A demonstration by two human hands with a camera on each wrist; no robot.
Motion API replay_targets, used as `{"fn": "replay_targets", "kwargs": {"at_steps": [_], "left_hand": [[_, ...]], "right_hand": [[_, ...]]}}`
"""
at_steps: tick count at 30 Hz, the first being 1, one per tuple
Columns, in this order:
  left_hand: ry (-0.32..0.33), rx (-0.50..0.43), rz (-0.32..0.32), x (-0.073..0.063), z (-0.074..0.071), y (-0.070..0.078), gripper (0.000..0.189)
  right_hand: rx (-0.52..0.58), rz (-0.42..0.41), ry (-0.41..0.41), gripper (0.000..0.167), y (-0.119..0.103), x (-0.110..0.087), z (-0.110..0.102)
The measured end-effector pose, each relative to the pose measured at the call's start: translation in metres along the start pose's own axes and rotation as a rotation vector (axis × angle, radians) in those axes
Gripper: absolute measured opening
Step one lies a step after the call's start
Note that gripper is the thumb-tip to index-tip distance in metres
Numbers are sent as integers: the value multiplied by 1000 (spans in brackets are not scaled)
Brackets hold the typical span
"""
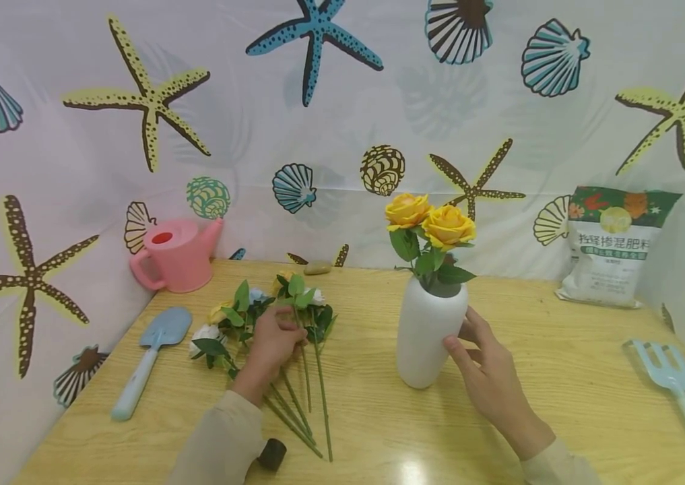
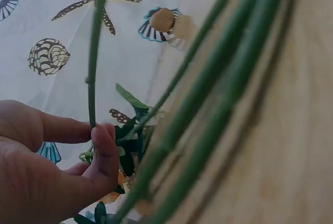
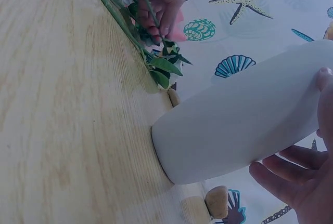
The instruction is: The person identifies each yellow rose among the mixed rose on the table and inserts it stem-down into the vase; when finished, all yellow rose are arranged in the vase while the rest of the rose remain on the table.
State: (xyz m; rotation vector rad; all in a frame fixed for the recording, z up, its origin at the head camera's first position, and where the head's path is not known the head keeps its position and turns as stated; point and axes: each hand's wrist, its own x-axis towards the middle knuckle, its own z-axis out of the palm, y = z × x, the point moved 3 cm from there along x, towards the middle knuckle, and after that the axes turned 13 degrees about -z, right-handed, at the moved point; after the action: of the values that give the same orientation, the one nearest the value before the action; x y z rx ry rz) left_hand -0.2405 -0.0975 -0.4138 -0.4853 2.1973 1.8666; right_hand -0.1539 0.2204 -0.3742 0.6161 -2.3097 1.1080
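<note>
A green stem point(image 2: 93, 52) is pinched between the thumb and fingers of the left hand point(image 1: 272, 340), close to its leafy end; the grip is presumably placed there so that one flower can be singled out from its neighbours. The loose flowers point(image 1: 204, 335) are laid in a bundle on the left half of the worktop point(image 1: 372, 431), blooms to the far side and bare stems towards the near edge, an arrangement by which tangling is probably limited.

To the right of the bundle, the white vase point(image 1: 427, 337) is stood on the worktop; whether it is leaned slightly cannot be told. Its right side is clasped by the right hand point(image 1: 490, 370), thumb at the near side and fingers curled behind, most likely for steadiness, since a tall, narrow body could be tipped by a nudge. Two yellow roses point(image 1: 449, 228) are carried in its mouth, heads held above the rim.

The blue trowel point(image 1: 166, 327) at the left and the blue fork point(image 1: 672, 380) at the right are set well apart from the vase, perhaps so that neither arm is hindered.
</note>
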Motion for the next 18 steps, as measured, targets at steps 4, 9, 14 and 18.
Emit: {"fn": "replay_targets", "kwargs": {"at_steps": [4,9,14,18], "left_hand": [[8,-44,56,-5,-3,10,58],[34,-93,153,-19,-1,26,53],[65,-214,220,-35,11,45,50],[61,-380,302,-52,22,62,48]], "right_hand": [[-5,-4,5,57,1,-1,-1],[-8,-15,7,57,1,0,-1],[-5,-12,1,57,1,0,-2],[2,-7,-7,56,1,0,-1]]}}
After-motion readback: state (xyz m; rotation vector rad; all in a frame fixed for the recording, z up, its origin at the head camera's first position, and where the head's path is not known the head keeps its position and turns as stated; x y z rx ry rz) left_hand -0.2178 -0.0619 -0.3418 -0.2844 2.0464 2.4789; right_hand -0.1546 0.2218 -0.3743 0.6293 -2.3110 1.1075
